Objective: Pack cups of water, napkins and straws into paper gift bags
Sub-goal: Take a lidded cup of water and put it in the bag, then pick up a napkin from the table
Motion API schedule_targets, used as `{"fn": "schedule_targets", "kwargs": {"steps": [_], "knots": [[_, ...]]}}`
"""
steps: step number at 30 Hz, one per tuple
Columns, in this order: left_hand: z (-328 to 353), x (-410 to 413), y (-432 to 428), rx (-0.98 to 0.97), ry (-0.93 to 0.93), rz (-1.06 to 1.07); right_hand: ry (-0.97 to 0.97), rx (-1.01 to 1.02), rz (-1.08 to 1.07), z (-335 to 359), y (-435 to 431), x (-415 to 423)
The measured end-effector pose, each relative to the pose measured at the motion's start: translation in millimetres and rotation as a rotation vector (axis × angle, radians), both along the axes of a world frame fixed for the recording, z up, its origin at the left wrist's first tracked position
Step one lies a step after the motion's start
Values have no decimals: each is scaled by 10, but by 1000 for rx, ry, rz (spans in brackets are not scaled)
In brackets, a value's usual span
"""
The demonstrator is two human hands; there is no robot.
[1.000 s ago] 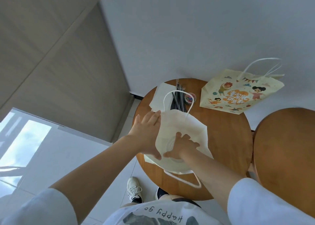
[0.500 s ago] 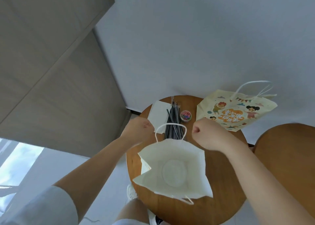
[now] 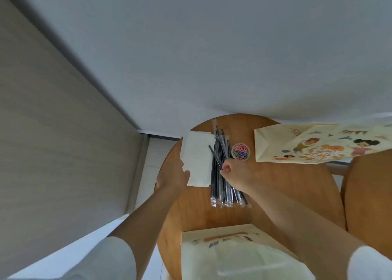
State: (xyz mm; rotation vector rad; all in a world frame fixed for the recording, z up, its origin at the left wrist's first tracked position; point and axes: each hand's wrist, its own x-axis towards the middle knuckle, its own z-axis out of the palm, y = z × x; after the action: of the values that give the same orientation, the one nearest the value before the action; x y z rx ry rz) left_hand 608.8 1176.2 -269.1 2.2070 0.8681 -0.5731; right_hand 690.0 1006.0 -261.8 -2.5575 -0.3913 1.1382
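Pinching one black straw (image 3: pixel 214 155) off the straw pile (image 3: pixel 222 173), right hand (image 3: pixel 235 174) is curled tight; left hand (image 3: pixel 175 174) grips napkin stack (image 3: pixel 197 159) edge, mid round bench (image 3: pixel 275 195), open bag (image 3: pixel 237 254) nr person

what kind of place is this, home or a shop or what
Probably a room in a home or small office, set up for packing party favours. A small round wooden table stands against a plain wall, beside wood-look panelling, holding cartoon-printed gift bags, napkins and wrapped straws.
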Motion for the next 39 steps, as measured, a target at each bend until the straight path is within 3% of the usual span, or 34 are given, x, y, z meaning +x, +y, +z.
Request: {"fn": "schedule_targets", "kwargs": {"steps": [6,14,19,24,28,31,34,39], "knots": [[-289,113,5,10,63,26,-130,-233,200,-407,167,3],[-281,212,2,123,15,36,-119,-346,111,-539,244,9],[-271,241,0,145,-19,-18,-65,-217,-51,-457,269,4],[-222,294,-83,104,-65,71,-37,-109,-140,-289,307,2],[-48,339,-156,-108,-128,200,8,53,-252,-109,352,25],[174,340,-198,-240,-193,237,81,236,-482,62,399,22],[437,293,-228,-278,-265,201,157,379,-655,279,447,-2],[769,201,-287,-376,-327,88,207,565,-743,698,376,-100]]}}
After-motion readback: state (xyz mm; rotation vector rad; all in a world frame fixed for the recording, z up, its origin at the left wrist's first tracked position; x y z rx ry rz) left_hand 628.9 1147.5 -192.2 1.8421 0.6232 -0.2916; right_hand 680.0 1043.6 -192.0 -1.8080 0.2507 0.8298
